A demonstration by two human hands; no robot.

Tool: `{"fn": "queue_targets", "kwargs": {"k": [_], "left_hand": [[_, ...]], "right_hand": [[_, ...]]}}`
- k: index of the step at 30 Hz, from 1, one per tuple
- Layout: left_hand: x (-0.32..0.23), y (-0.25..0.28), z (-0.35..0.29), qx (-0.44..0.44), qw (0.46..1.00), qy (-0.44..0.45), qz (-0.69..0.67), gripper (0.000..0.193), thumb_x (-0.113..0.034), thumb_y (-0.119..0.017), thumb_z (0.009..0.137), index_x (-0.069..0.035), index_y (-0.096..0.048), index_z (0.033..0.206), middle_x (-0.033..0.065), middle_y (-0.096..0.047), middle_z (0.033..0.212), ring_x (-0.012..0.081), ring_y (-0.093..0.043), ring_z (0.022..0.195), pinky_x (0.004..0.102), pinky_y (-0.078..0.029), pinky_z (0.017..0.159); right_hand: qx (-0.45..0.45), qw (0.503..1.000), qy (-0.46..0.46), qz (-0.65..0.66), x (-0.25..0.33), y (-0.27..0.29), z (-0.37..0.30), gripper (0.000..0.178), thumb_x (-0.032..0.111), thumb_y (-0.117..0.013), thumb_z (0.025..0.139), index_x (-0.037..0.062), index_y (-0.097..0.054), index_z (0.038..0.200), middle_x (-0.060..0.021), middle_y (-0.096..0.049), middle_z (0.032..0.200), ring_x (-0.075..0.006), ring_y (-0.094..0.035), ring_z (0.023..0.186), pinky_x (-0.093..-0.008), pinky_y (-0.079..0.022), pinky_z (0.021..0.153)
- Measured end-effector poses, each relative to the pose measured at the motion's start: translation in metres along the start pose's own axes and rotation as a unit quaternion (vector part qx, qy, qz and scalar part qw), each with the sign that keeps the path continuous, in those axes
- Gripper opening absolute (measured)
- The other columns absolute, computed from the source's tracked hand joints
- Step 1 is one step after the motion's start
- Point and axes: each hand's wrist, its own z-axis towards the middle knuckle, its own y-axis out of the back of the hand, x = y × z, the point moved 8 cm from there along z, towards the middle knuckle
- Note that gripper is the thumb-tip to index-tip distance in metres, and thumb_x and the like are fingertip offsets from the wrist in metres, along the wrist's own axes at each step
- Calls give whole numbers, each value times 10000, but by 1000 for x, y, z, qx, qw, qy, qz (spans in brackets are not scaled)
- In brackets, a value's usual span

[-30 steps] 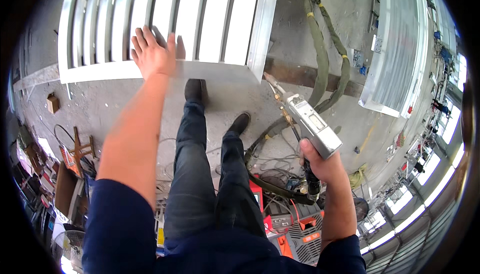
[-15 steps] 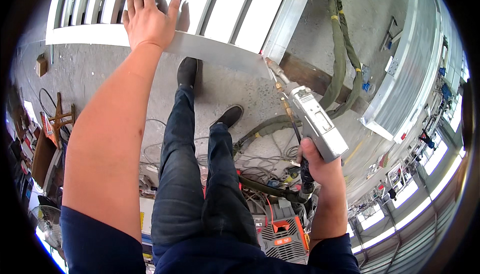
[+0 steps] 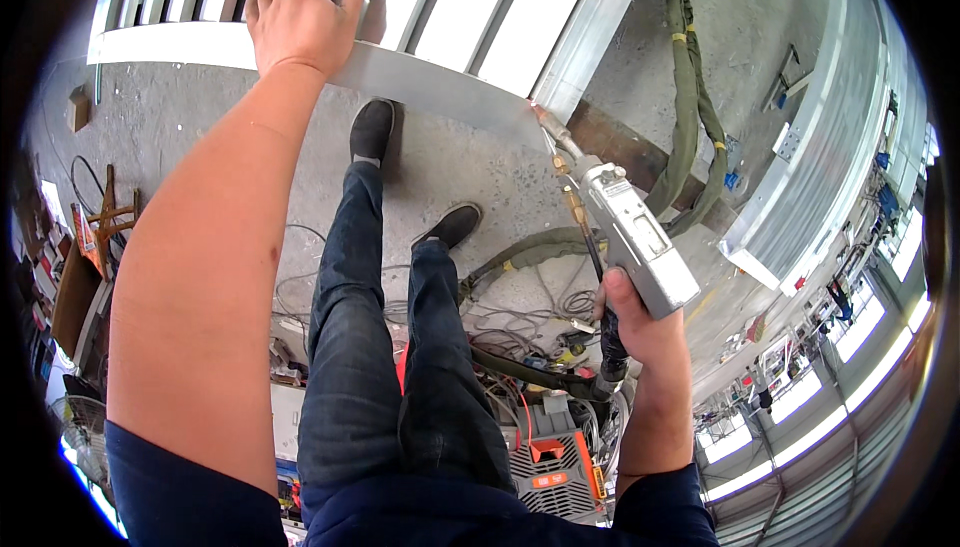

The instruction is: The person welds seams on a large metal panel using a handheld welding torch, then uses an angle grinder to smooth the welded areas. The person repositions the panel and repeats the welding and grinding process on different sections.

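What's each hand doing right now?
Left hand: open, apparently resting on the slatted metal panel.
Right hand: closed, holding the grey handheld tool.

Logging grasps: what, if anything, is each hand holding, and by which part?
Right hand: silver hand tool, held by its black grip, near the rear. Left hand holds nothing; it lies open on the slatted panel.

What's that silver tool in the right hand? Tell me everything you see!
The silver tool looks metallic, with a boxy body, narrow nozzle and brass-coloured fittings alongside. It slants up and left, tip by the slatted panel; touching or not, I can't tell. The right hand grips it, a black part showing below.
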Motion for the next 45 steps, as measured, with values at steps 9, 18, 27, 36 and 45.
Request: {"fn": "queue_targets", "kwargs": {"k": [9,18,27,36,45], "left_hand": [[2,-2,1,-12,1000,-5,5,765,-380,-587,897,60,-315,1460,258,-338,1506,383,-281,1424,466,-206,1182],[-8,8,4,31,999,20,4,699,-272,-565,919,-1,-270,1492,241,-366,1476,351,-295,1422,471,-198,1201],[-46,49,0,134,984,58,-105,670,-164,-542,941,-61,-225,1523,223,-395,1446,319,-308,1420,476,-191,1219],[-59,53,-11,120,989,82,-20,667,-172,-492,978,-123,-150,1549,232,-236,1551,324,-190,1475,433,-147,1237],[-43,30,3,127,989,63,35,677,-136,-516,941,-82,-203,1539,218,-300,1526,309,-213,1470,418,-143,1237]], "right_hand": [[-11,1000,-12,12,-3,3,0,360,266,-666,943,-18,-557,1135,-50,-589,732,-126,-570,589,-279,-469,535],[-11,999,-6,-36,3,2,2,256,225,-573,989,-7,-556,1097,-31,-576,646,-115,-569,568,-279,-451,531],[-6,999,-50,-14,-8,7,-2,396,206,-686,924,-22,-551,1220,-31,-625,838,-80,-576,627,-252,-473,543],[-10,999,-7,-49,-1,4,-3,318,259,-615,973,-16,-557,1121,-27,-566,669,-115,-557,560,-277,-450,512],[-25,998,-20,-46,-10,9,-10,308,231,-606,978,-14,-549,1156,-30,-571,713,-108,-564,584,-274,-455,527]]}}
